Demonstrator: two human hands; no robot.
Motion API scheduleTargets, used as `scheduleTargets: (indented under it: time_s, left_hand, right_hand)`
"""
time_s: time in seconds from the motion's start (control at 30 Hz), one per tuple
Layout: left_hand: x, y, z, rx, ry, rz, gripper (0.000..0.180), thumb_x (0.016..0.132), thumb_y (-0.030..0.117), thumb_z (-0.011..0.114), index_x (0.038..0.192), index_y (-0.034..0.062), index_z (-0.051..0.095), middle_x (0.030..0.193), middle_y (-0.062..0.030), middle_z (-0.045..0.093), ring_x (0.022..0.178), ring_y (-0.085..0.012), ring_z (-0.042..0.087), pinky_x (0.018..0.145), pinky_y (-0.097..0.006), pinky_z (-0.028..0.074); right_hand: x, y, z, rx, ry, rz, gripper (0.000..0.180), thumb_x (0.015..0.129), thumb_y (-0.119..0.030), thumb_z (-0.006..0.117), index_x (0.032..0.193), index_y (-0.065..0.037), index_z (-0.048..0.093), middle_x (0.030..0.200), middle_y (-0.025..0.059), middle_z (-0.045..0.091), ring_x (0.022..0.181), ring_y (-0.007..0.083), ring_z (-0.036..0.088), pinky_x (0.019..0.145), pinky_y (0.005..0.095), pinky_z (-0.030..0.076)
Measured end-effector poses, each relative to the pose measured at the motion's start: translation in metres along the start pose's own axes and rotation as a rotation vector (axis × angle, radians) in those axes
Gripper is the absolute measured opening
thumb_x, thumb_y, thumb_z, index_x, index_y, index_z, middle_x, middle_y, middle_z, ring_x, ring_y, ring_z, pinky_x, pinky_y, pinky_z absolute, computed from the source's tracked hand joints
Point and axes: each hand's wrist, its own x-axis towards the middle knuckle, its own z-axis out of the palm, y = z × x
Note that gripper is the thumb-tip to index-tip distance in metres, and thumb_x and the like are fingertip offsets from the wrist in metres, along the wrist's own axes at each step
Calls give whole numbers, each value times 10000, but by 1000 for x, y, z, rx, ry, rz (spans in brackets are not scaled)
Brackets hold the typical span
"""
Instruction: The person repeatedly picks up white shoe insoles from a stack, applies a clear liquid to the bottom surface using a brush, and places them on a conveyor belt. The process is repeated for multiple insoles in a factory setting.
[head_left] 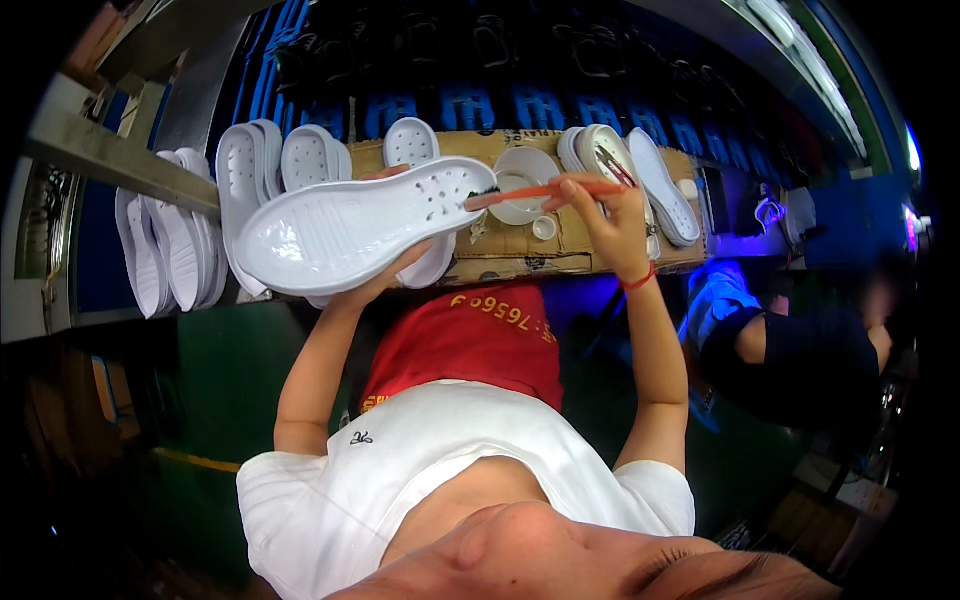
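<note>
Left grip (374,287) clasps a white sole (340,232), right grip (608,215) an orange brush (535,193) partly hiding a tub (517,211).

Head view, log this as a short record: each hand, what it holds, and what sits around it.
Left hand: holding a white shoe sole from beneath
Right hand: gripping an orange-handled brush
Brush tip: at the sole's holed end
Sole surface: shiny, wide end toward the left
Bench: cardboard bearing a white tub and small cup
Other soles: at left and right
</note>
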Motion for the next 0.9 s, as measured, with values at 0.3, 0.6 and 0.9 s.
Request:
scheduleTargets:
  time_s: [0.3,0.6,0.9]
  left_hand:
    - [13,7,9,-534,-60,-123,755,758,143,807,1359,93,353,1391,-81,401,1337,-213,385,1123,-335,379]
    - [-13,-20,-3,100,-34,-145,857,772,174,809,1448,67,293,1360,-89,474,1273,-226,463,1090,-366,376]
    - [-5,-3,8,49,-2,25,749,729,-4,788,1362,63,394,1340,-115,485,1266,-233,475,1082,-358,398]
  right_hand:
    - [-11,-43,74,524,-205,-60,197,963,-63,536,993,77,672,868,130,712,796,177,681,768,279,524]
    - [84,-6,58,425,-369,-236,195,945,-99,579,1039,28,692,895,108,718,890,180,672,882,308,503]
    - [21,7,-26,-137,-176,-125,221,962,-132,564,1022,40,689,854,100,726,853,166,685,802,288,524]
